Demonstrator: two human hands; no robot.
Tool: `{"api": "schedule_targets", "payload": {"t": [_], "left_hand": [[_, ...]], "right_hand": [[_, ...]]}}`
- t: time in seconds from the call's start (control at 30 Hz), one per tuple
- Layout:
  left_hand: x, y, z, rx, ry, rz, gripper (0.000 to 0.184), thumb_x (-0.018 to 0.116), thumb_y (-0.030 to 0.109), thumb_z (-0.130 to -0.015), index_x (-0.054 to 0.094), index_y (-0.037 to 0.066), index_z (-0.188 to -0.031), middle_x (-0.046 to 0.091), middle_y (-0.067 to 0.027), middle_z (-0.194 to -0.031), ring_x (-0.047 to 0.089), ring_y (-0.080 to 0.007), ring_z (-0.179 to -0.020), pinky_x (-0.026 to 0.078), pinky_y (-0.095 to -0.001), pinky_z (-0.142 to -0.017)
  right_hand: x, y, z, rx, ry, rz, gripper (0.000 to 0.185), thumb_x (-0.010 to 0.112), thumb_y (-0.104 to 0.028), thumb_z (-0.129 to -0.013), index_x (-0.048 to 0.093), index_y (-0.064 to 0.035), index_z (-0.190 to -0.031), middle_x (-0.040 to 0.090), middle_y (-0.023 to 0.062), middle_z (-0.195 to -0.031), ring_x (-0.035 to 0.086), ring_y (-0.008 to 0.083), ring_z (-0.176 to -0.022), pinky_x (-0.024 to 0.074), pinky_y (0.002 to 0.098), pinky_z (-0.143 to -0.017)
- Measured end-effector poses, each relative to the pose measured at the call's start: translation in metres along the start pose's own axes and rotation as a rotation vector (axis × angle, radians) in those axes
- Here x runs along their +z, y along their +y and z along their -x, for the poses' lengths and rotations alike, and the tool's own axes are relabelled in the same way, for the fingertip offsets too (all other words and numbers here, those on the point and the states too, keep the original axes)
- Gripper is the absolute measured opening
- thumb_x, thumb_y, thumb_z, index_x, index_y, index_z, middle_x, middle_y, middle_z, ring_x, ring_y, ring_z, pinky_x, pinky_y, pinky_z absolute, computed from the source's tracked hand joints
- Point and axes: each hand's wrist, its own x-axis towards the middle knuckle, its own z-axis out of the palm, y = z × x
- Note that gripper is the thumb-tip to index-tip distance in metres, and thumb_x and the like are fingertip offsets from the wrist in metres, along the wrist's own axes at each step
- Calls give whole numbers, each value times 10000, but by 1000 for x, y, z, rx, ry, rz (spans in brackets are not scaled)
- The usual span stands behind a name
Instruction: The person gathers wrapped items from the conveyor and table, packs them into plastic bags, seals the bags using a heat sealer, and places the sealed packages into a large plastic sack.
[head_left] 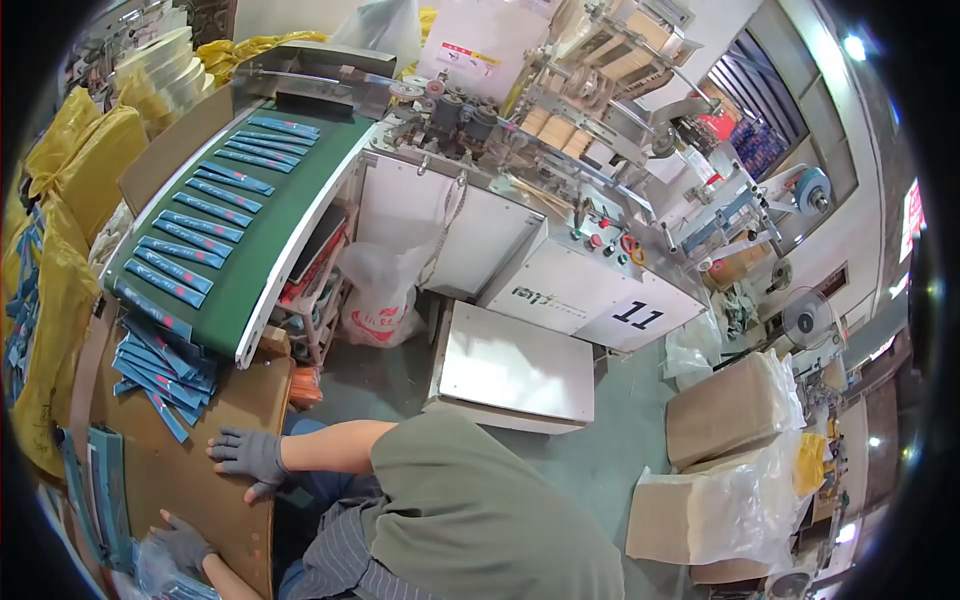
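Observation:
My right hand (248, 461), in a grey fingerless glove, lies flat on a brown cardboard surface (225, 400) with its fingers spread and nothing in it. Just beyond its fingertips is a loose pile of slim blue packets (160, 372). My left hand (182, 546), gloved the same way, is at the lower left. Its fingers curl over a clear plastic bag (155, 568) with blue packets in it; part of the grip is hidden. Upright beside it stands a blue stack of packets (110, 490).
A green conveyor belt (215, 300) carries a row of blue packets down to the pile. Yellow sacks (60, 330) line the left side. A white machine (590, 280) marked 11 stands ahead, a low white box (515, 360) before it. Cartons (730, 410) stand at right.

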Motion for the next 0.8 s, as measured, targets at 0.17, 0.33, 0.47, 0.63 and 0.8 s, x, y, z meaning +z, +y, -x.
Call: {"api": "schedule_targets", "payload": {"t": [0.17, 0.33, 0.47, 0.63, 0.8], "left_hand": [[-7, 16, 0, 23, -54, 81, 708, 344, 539, -928, 430, -75, -1270, 459, -253, -1302, 432, -400, -1208, 347, -439, -1007], [-9, 17, 3, 28, -53, 54, 695, 348, 532, -930, 440, -71, -1263, 462, -252, -1299, 440, -394, -1202, 352, -432, -1005], [4, 12, -2, 23, -25, 47, 679, 359, 526, -930, 461, -68, -1243, 480, -254, -1278, 451, -388, -1194, 351, -433, -1007], [-29, 31, 11, 38, 90, 193, 719, 450, 575, -849, 463, -39, -1222, 523, -261, -1212, 563, -449, -998, 451, -566, -784], [-19, 20, 12, 68, 145, -56, 747, 465, 568, -871, 426, -50, -1288, 486, -258, -1272, 544, -386, -1097, 471, -381, -879]], "right_hand": [[3, 1, 2, -12, 21, 26, 793, 495, -677, -717, 520, -7, -1139, 428, 282, -1280, 369, 456, -1230, 235, 602, -1013], [-2, -1, 0, -8, 5, 31, 784, 494, -673, -718, 520, -10, -1137, 430, 281, -1278, 373, 454, -1227, 238, 601, -1012], [9, 5, 2, 0, -3, 43, 789, 525, -674, -689, 523, -23, -1134, 430, 275, -1280, 373, 451, -1228, 232, 597, -1017], [14, 7, 4, -23, 14, 17, 790, 578, -663, -651, 523, -41, -1134, 430, 270, -1279, 378, 447, -1221, 219, 586, -1029], [13, 7, 3, -35, 39, 18, 788, 570, -674, -657, 530, -40, -1123, 442, 266, -1270, 384, 445, -1215, 229, 589, -1020]]}}
